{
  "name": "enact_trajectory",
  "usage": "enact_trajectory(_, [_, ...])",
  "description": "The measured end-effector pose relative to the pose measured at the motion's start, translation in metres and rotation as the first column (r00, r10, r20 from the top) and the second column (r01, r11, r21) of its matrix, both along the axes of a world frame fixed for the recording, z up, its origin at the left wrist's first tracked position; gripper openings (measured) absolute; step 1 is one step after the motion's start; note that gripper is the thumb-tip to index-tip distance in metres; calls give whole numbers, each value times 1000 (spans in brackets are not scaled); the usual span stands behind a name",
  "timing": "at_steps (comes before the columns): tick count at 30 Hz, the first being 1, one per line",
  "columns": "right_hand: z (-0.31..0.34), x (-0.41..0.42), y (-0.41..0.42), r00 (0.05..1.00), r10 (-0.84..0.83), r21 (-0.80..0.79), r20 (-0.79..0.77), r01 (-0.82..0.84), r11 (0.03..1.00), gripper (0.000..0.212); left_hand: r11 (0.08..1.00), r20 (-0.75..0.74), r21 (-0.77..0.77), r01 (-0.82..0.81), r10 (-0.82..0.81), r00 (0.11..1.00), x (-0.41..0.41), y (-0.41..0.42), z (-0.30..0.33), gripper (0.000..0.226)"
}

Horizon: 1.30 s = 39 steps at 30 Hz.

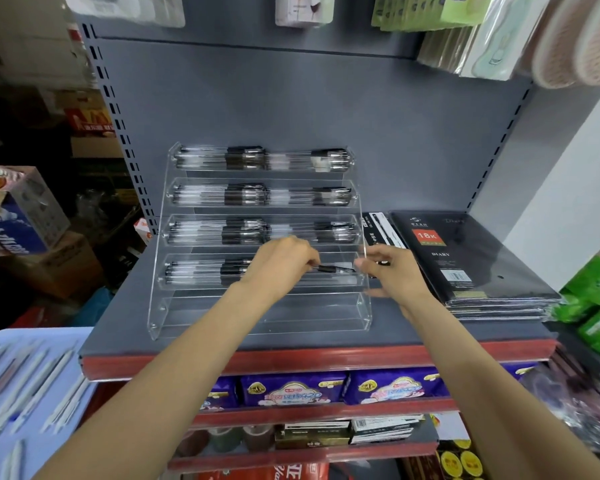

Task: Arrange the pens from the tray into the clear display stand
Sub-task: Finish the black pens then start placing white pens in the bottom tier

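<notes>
Head view: tray of pens lies left of the stand, where the left hand pinches a pen over the fourth tier, right hand loosely open beside it, so lowering it level comes next.

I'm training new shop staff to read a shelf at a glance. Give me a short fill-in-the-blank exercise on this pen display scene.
1. The clear acrylic display stand has ____ tiers, counting the lowest one.
2. The tier holding no pens is the ____ one.
3. The left hand pinches a black-capped pen over the ____ tier from the top.
4. The stack of black diary notebooks lies to the ____ of the stand.

Missing words: five; bottom; fourth; right
</notes>
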State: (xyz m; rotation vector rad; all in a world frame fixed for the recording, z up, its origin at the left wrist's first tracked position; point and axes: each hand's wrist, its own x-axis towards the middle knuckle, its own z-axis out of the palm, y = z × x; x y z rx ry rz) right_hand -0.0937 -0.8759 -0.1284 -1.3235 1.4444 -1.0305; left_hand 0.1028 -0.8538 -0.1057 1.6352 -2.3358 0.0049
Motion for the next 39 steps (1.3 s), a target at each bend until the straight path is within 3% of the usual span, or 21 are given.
enact_trajectory(3, [1,0,1,1000,3,-2,-5,-3,1000,35,1000,52,-15,-11,12,999,2,-2,3,24])
enact_trajectory(11, [3,3,5,999,8,-29,-33,-9,1000,37,993,-80,113,-41,51,995,7,0,4,20])
enact_trajectory(15, [8,16,14,951,-141,-298,-276,55,953,37,990,-295,132,-46,84,952,15,6,2,18])
enact_trajectory(17, [16,29,22,924,-215,-441,-315,58,896,35,991,-406,119,-66,109,907,23,12,2,16])
enact_trajectory(20, [30,58,35,923,-166,-504,-348,-35,863,28,991,-512,73,-114,136,848,41,28,6,13])
enact_trajectory(29, [31,221,101,905,257,-327,-338,-369,870,23,924,-658,-18,-382,276,701,175,120,-8,12])
enact_trajectory(34, [-1,346,166,842,433,-232,-323,-514,826,21,910,-588,152,-387,398,705,291,185,-45,9])
enact_trajectory(39, [-52,457,209,788,499,-69,-361,-557,828,24,845,-522,306,-438,534,665,410,232,-90,9])
